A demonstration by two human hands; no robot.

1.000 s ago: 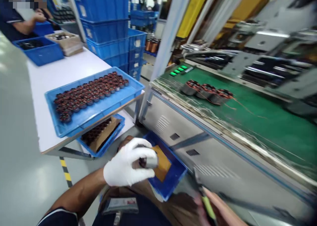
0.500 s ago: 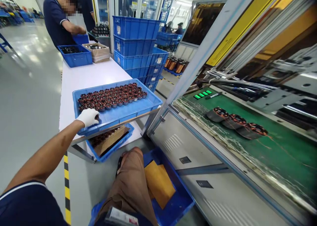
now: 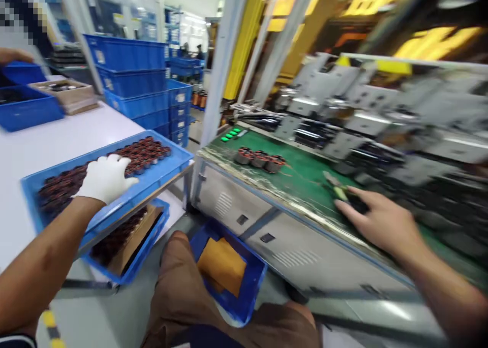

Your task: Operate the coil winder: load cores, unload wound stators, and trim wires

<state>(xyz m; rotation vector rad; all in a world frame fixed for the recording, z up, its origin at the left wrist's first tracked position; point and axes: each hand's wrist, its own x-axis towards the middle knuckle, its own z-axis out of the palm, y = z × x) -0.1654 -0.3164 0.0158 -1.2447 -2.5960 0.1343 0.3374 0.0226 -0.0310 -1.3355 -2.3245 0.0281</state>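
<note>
My left hand [image 3: 107, 178], in a white glove, reaches over the blue tray [image 3: 168, 166] with its fingers spread. It holds nothing that I can see. Rows of small motor stators with copper windings [image 3: 148, 150] fill much of that tray. Over the green worktop [image 3: 305, 185], my bare right hand [image 3: 381, 218] has its thumb and forefinger around a pair of snips [image 3: 339, 190] with green and black handles; motion smears them. Three stators [image 3: 259, 158] stand in a row on the worktop, loose wire trailing from the right one.
Blue crates [image 3: 129, 73] are stacked behind the tray. Machine heads [image 3: 324, 119] hang over the worktop's back side. A lower blue bin [image 3: 160, 226] with cardboard sits under the table, and another bin [image 3: 257, 282] with brown paper lies by my legs. A co-worker's hand [image 3: 15, 56] shows far left.
My view has swung right. My left hand has come off the stators at the tray's near side and opened. My right hand has come into view with the snips.
</note>
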